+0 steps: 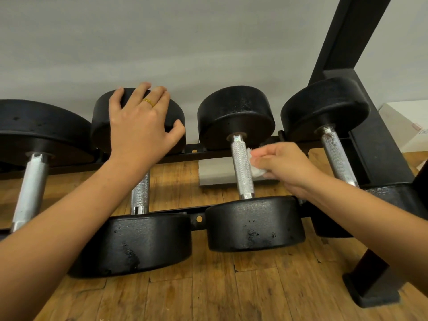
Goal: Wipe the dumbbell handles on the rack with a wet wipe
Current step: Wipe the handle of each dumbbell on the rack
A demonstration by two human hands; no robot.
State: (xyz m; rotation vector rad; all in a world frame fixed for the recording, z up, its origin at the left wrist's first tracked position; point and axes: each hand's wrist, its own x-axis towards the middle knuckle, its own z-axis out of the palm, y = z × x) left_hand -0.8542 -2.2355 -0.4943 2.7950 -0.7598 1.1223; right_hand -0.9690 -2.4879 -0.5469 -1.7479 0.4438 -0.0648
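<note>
R fingers (pixel 261 156) pinch wet wipe (pixel 256 171) against handle (pixel 242 167); L fingers (pixel 159 93) spread on dumbbell head (pixel 104 112).

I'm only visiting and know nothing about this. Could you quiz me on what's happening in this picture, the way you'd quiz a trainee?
1. True or false: the left hand holds the wet wipe.
2. How many dumbbells show on the rack? A two, B four, C seven.
3. Fill in: the right hand holds the wipe beside a dumbbell's metal ____.
Key: 1 false, the right hand pinches it; 2 B; 3 handle.
</note>
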